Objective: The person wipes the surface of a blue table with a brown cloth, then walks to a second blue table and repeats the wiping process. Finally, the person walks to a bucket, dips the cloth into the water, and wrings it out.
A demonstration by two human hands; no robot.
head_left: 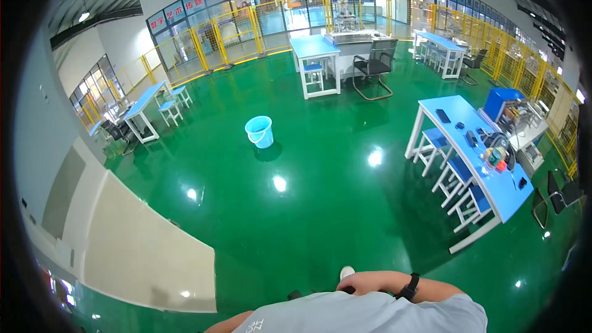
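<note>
My right hand (pixel 354 282) is at my waist, in front of the grey shirt (pixel 360 312), with a black watch (pixel 410 286) on the wrist. A small dark thing (pixel 348 290) shows by its fingers; whether the hand grips it cannot be told. Of my left arm only a bit of forearm (pixel 231 323) shows at the bottom edge; my left hand is out of view. Just past my right hand the tip of a white shoe (pixel 347 272) shows on the green floor. Farther ahead, a light-blue plastic bucket (pixel 260 133) stands upright on the floor, its handle hanging down the front.
To the right stands a blue-topped table (pixel 467 125) with cables, a bottle and small devices on it, stools (pixel 458 169) along its side. A cream panel (pixel 148 245) lies left. Ahead are another table (pixel 314 46), a black chair (pixel 375 62) and yellow mesh fencing (pixel 236 37).
</note>
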